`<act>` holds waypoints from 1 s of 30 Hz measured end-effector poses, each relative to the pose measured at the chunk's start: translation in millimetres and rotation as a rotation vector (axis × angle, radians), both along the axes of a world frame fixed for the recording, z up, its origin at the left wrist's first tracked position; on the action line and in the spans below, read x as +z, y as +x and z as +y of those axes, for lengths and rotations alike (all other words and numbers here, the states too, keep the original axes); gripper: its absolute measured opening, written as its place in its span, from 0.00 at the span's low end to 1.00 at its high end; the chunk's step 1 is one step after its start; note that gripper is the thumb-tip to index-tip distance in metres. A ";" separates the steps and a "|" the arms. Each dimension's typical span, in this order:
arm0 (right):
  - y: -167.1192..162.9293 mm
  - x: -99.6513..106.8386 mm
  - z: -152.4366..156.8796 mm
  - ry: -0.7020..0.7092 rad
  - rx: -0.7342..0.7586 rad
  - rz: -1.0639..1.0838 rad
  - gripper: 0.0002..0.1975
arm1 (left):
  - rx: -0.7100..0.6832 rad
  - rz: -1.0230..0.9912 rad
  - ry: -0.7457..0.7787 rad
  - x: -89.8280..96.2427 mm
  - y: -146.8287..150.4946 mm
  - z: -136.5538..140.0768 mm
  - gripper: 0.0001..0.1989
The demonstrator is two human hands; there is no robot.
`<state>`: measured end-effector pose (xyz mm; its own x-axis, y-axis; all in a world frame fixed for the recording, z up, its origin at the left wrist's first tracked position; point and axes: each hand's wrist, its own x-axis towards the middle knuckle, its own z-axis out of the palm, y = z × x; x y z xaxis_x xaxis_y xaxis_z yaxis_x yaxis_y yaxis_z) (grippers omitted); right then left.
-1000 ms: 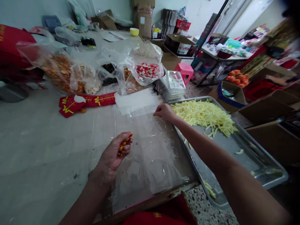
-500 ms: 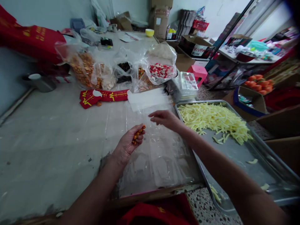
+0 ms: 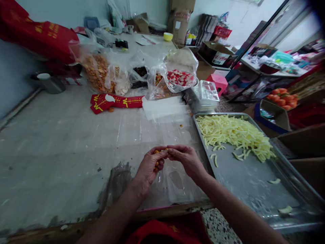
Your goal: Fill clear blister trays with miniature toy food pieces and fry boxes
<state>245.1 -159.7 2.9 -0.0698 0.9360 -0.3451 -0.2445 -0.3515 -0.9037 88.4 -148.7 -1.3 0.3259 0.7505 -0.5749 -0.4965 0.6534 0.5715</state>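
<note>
Two hands now meet over the clear plastic sheet (image 3: 175, 183) at the near edge of the table (image 3: 63, 142). Half a second ago the right hand (image 3: 186, 159) was stretched out, fingers loose, toward the stack of clear bags (image 3: 162, 106); it is now drawn back, and its fingertips pinch at the fingertips of the left hand (image 3: 149, 167). Left fingers are curled narrow around a clutch of small orange candies (image 3: 157, 159), as in the earlier frames. Whether the right fingers grip a candy or a film of plastic cannot be told. Judgement: reach phase over, work now passes between the two hands, candies being picked out or bagged.

One loose orange candy (image 3: 181, 126) lies on the plastic beyond the hands.

Containers, going outward:
- Metal tray (image 3: 243, 183), right of the hands, touching the table edge: pale yellow strips (image 3: 233, 134) heaped at its far end, a few strays nearer.
- Stack of clear lidded boxes (image 3: 204, 96): contents not discernible.
- Clear bag (image 3: 181, 73): red-and-white pieces.
- Large clear bag (image 3: 98, 73): orange-brown snack pieces.
- Cardboard box (image 3: 269, 115), on the floor at far right: orange fruit-like items behind it.

Red printed sleeves (image 3: 114, 101) lie flat in front of the bags.
</note>
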 end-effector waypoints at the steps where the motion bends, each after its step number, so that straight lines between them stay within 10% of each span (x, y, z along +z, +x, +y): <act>1: 0.0 0.3 2.6 -0.017 0.008 0.012 0.16 | 0.013 -0.005 0.004 0.9 1.6 0.1 0.19; 12: 67.6 35.9 110.4 0.206 -0.318 -0.242 0.15 | 0.146 0.011 0.001 22.3 -84.4 18.5 0.14; 24: 82.9 29.3 82.2 -0.079 -0.459 0.283 0.12 | 0.099 0.062 -0.032 19.6 -138.5 -12.7 0.10; 30: 66.1 22.7 78.8 -0.157 -0.300 0.532 0.10 | 0.209 0.228 0.026 25.3 -188.5 -38.7 0.14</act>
